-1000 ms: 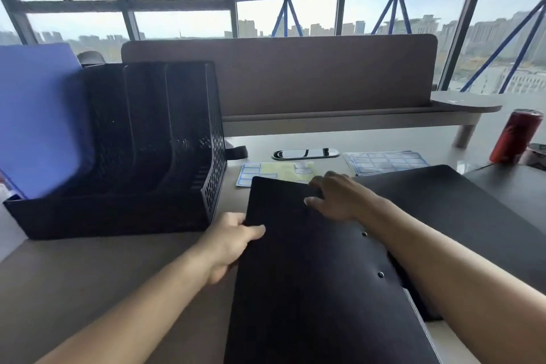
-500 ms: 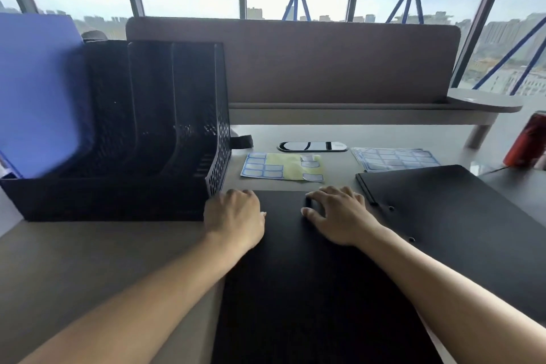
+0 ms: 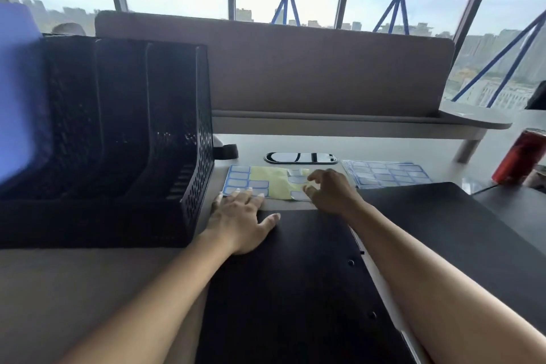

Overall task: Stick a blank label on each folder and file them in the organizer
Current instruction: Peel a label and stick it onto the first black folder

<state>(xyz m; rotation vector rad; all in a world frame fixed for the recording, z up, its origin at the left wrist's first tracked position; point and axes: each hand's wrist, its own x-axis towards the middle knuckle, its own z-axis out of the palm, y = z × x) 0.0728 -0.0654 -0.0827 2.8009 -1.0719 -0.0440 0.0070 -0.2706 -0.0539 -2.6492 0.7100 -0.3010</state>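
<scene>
Left hand (image 3: pixel 239 216) flat on the near edge of the label sheet (image 3: pixel 267 179), just above the black folder (image 3: pixel 295 281) at lower centre, right hand (image 3: pixel 332 190) curls fingers at a label, hold unclear; a hurried peel could tear it or drag the sheet.

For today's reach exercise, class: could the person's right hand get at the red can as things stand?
Probably yes. The right hand is at the part-used label sheet; between it and the red can lie only a full label sheet and a flat black folder, nothing upright.
</scene>
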